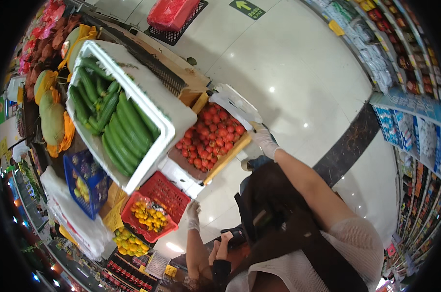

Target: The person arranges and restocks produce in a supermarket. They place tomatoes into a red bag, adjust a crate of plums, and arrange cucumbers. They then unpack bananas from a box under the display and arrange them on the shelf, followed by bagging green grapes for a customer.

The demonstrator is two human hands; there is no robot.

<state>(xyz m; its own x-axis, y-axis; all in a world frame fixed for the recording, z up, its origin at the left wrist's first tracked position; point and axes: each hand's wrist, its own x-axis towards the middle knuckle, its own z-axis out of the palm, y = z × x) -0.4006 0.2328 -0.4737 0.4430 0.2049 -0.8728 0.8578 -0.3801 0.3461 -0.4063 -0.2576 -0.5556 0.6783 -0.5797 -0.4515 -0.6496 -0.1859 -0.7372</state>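
My right hand, in a thin whitish glove, grips the near right corner of an open box of small red round fruits. White sheeting hangs over that box's far right side. My left hand, gloved too, has curled fingers just beside a red plastic basket and below a white foam piece. Whether those fingers hold anything cannot be told. Small yellow fruits fill part of the basket. Behind the red fruit stands a white foam box full of green cucumbers.
Left of the foam box lie large pale melons in orange wrapping and a blue basket of fruit. Yellow-green citrus sits below the red basket. A red-lined container rests on the tiled floor. Another person's limbs show at the bottom.
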